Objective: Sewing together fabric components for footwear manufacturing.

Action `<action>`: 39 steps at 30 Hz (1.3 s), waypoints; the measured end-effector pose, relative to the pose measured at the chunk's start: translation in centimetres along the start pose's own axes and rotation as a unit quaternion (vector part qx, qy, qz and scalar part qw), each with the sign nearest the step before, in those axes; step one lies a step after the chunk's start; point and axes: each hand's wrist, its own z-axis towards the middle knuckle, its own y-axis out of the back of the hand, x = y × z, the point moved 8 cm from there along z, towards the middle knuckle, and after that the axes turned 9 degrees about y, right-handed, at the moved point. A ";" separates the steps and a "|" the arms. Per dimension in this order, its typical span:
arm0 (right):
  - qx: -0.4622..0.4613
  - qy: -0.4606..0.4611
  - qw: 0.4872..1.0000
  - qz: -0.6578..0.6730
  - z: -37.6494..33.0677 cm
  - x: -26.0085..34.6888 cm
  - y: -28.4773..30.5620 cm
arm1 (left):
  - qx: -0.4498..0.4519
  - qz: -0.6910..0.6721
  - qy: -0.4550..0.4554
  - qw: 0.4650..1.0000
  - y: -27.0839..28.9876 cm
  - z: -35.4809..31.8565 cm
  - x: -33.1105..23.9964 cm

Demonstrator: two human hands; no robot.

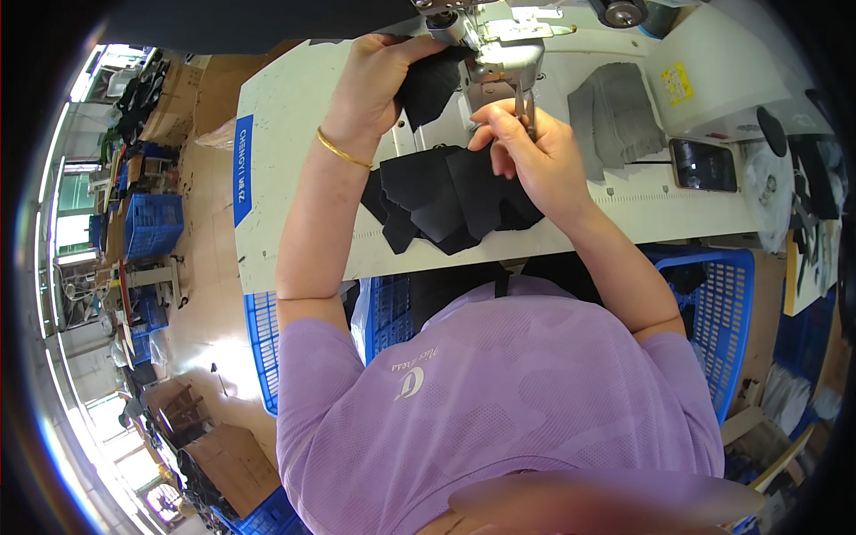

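My left hand point(373, 85) pinches a black fabric piece point(434, 91) at its upper edge, close against the head of a sewing machine point(506, 64). The fabric hangs over the pale machine table, partly under the presser area. Just right of the needle area, my right hand point(542, 162) is closed round slim metal scissors point(531, 118), their points directed away from me. Some of the right fingers curl toward the palm. Below both hands, near the table's front edge, lies a loose pile of black fabric pieces point(430, 194). The needle itself is hard to make out.
A stack of grey fabric pieces point(617, 111) lies on the right of the table point(299, 178), with a dark phone point(703, 165) beyond it. Blue plastic baskets point(724, 312) stand under the front edge on both sides. Cardboard boxes point(227, 468) sit on the floor at left.
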 end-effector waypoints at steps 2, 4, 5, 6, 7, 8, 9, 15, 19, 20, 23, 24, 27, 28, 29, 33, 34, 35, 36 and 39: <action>0.006 -0.008 1.000 0.014 -0.6 -0.2 0.2 | -0.005 -0.019 0.011 1.000 0.9 0.2 0.2; 0.036 -0.013 0.999 0.026 -1.3 -0.2 0.5 | -0.010 -0.039 0.022 0.999 1.1 0.2 0.5; 0.035 -0.013 0.999 0.025 -1.5 0.4 0.7 | 0.003 -0.053 0.020 0.998 0.7 0.2 0.5; 0.064 -0.054 0.996 0.022 -1.7 0.7 0.4 | 0.015 -0.067 0.019 0.997 0.5 0.1 0.5; 0.093 -0.095 0.991 0.019 -1.9 0.8 0.0 | 0.013 -0.067 0.019 0.997 0.4 0.0 0.6; 0.094 -0.096 0.991 0.020 -1.7 1.3 -0.1 | 0.012 -0.058 0.004 0.998 0.4 -0.1 0.4; 0.123 -0.079 0.987 -0.066 -1.4 1.9 -0.1 | 0.015 -0.049 -0.011 0.999 0.3 -0.1 0.3; 0.092 0.156 0.909 -0.376 -1.5 5.4 0.8 | -0.127 0.032 -0.155 0.979 2.5 -5.7 -0.2; 0.054 0.261 0.799 -0.539 -1.7 6.5 -1.9 | -0.150 0.140 -0.242 0.948 2.5 -8.8 -0.4; 0.056 0.262 0.788 -0.554 -1.6 6.4 -2.6 | -0.163 0.161 -0.232 0.945 2.6 -9.2 -0.1; 0.062 0.275 0.773 -0.568 -1.4 6.2 -4.1 | -0.179 0.178 -0.191 0.949 2.8 -10.2 0.7; 0.064 0.284 0.768 -0.570 -1.3 6.1 -4.6 | -0.185 0.193 -0.174 0.948 3.1 -10.4 1.1; 0.077 0.320 0.765 -0.553 -1.1 5.4 -5.9 | -0.172 0.153 -0.184 0.956 3.1 -10.8 1.4; 0.079 0.320 0.767 -0.551 -0.9 5.2 -6.0 | -0.175 0.154 -0.182 0.955 3.7 -10.7 1.6; 0.085 0.314 0.756 -0.568 -0.8 5.0 -6.0 | -0.196 0.190 -0.170 0.947 4.7 -10.5 1.9; 0.069 0.246 0.787 -0.562 -1.0 3.5 -2.9 | -0.206 -0.001 -0.002 0.978 14.0 -8.8 5.8; 0.079 0.205 0.832 -0.510 -1.0 2.8 -1.6 | -0.219 0.003 0.007 0.976 17.0 -8.7 7.0; 0.083 0.205 0.832 -0.509 -1.2 2.6 -1.0 | -0.229 0.009 0.016 0.973 19.5 -8.7 8.3; 0.093 0.168 0.858 -0.476 -1.4 1.7 -0.4 | -0.243 0.012 0.069 0.968 21.5 -9.0 10.6; 0.120 0.118 0.890 -0.424 -2.5 -0.7 0.3 | -0.274 0.118 0.120 0.947 24.3 -9.1 13.4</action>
